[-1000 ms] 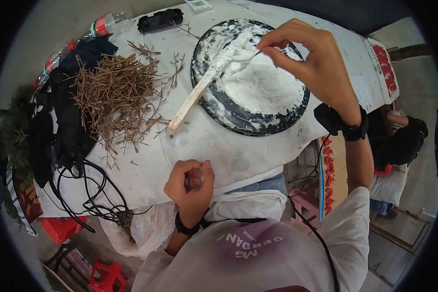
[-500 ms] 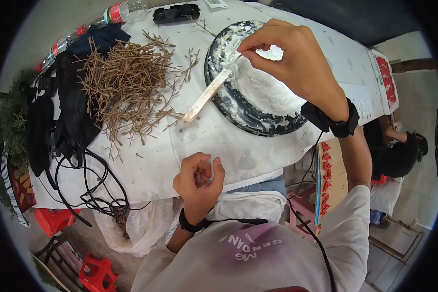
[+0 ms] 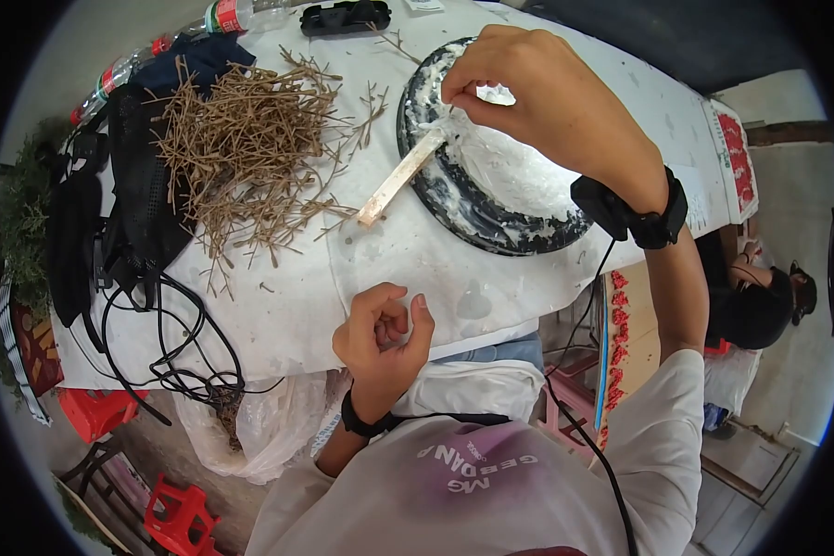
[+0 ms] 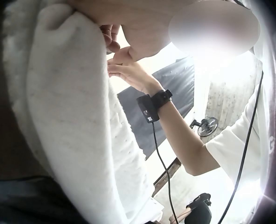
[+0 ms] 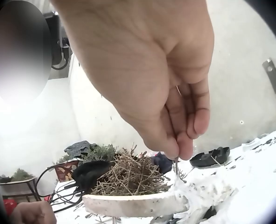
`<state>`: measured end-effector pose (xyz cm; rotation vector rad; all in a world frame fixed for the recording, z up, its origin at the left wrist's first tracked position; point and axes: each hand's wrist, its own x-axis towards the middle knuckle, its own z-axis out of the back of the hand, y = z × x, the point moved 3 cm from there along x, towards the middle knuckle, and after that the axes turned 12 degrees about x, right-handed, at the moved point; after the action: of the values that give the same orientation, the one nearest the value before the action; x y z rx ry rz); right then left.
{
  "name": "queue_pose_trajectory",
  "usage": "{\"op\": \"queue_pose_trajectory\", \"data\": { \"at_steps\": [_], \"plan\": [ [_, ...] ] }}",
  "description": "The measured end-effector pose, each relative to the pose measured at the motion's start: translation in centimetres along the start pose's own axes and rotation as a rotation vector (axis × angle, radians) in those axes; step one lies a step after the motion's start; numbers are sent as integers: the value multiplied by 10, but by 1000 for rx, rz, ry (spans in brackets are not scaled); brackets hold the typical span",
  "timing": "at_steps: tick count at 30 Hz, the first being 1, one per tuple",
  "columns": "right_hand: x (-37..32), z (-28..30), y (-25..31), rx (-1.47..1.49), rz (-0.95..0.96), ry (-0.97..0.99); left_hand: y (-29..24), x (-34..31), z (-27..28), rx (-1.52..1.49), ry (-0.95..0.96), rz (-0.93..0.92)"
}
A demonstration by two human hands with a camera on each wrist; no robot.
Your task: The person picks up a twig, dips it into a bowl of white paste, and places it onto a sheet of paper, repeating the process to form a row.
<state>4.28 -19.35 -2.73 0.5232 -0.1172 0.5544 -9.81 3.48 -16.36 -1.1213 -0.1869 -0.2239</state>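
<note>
Over the round black plate (image 3: 519, 243) of white paste (image 3: 537, 181), my right hand (image 3: 551, 102) pinches a thin twig between thumb and fingertips. In the right wrist view the short lower bit of this twig (image 5: 176, 166) shows under the fingertips, its end in the paste. A flat wooden stick (image 3: 400, 176) lies across the plate's left rim, its far end coated with paste. My left hand (image 3: 382, 341) hovers near the table's front edge, fingers loosely curled, nothing in it. A heap of brown branched twigs (image 3: 250, 153) lies left of the plate.
Black cables (image 3: 181, 347) and a black bag (image 3: 144, 176) lie at the table's left. Plastic bottles (image 3: 227, 17) and a black case (image 3: 346, 17) stand at the back. A board with red pieces (image 3: 618, 324) is beside my right arm; another person (image 3: 755, 301) is beyond.
My right hand with the twig has moved left across the paste to near the wooden stick's coated end. The left hand has risen slightly, its fingers still loosely curled. The head view has shifted.
</note>
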Motion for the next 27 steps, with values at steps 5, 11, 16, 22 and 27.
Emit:
{"op": "queue_pose_trajectory", "data": {
  "at_steps": [5, 11, 16, 22, 27],
  "plan": [
    [0, 1, 6, -40, -9, 36, 1, 1, 1, 5, 11, -21],
    [-6, 2, 2, -78, -20, 32, 4, 0, -3, -3, -28, -7],
    [-11, 11, -1, -120, -20, -18, 2, 0, -1, 1, -9, -19],
    [-18, 33, 5, -34, -72, -84, 0, 0, -2, 6, 1, -26],
    [-36, 52, -7, 120, -228, -148, 0, -2, -2, 22, -17, -3]
  ]
}}
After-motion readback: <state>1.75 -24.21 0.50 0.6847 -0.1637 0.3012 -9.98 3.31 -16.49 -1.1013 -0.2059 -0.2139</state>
